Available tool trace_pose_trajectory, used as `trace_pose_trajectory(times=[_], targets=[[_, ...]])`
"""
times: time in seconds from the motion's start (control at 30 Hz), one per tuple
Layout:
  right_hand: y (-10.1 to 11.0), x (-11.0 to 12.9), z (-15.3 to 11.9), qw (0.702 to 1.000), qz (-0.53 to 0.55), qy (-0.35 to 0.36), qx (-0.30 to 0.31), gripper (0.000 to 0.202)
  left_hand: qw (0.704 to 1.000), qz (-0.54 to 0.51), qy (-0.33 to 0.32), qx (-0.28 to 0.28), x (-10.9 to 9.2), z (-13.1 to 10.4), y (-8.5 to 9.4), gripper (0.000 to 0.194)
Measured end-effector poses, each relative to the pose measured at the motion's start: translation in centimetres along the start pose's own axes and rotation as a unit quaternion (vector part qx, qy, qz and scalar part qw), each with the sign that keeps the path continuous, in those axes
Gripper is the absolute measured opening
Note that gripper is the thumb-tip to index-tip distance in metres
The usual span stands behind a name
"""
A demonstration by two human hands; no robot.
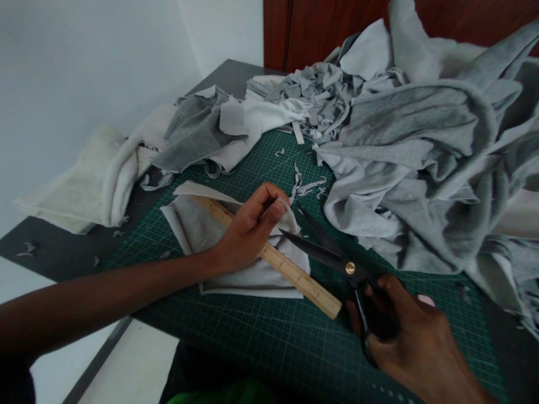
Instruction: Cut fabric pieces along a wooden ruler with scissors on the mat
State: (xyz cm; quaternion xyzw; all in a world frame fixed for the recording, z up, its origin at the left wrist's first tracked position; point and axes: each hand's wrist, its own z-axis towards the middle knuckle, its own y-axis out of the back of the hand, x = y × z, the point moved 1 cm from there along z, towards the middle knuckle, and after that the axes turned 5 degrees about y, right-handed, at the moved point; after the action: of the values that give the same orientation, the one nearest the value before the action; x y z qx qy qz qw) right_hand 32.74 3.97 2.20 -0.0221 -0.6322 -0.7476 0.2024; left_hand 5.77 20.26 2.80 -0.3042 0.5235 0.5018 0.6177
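Observation:
Black scissors (350,268) with a brass pivot are held in my right hand (415,336), my fingers through the handle loops. Their blades are apart and point left, close to the edge of a light grey fabric piece (185,221). My left hand (252,227) pinches the upper right edge of that fabric between thumb and fingers. A wooden ruler (295,276) lies slantwise on the fabric, its middle hidden by my left hand and its lower right end sticking out past the cloth. Thin fabric trimmings (305,185) lie just beyond my left hand.
A green gridded cutting mat (269,331) covers much of the dark table. A large heap of grey fabric (412,146) fills the right and back. Grey cloth pieces (197,129) and a folded cream cloth (96,179) lie at left. A pinkish object (426,300) shows beside my right hand.

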Motion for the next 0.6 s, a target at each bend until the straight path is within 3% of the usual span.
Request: trace_pose_trajectory(times=[0.13,0.3,0.4,0.6], targets=[[-0.5,-0.2,0.3,1.000,0.015,0.006,-0.008,0.016,1.000,-0.011,0.007,0.016,0.2,0.1,0.1,0.035],[-0.6,-0.6,0.8,0.997,0.066,0.001,-0.029,0.023,0.989,0.031,-0.021,0.145,0.6,0.7,0.5,0.013],[-0.4,-0.8,1.5,0.994,0.090,0.002,-0.056,0.021,0.968,0.060,-0.073,0.233,0.9,0.9,1.0,0.015],[-0.4,-1.1,3.2,0.987,0.108,-0.004,-0.121,0.023,0.920,0.171,-0.126,0.329,1.2,0.4,1.4,0.034]])
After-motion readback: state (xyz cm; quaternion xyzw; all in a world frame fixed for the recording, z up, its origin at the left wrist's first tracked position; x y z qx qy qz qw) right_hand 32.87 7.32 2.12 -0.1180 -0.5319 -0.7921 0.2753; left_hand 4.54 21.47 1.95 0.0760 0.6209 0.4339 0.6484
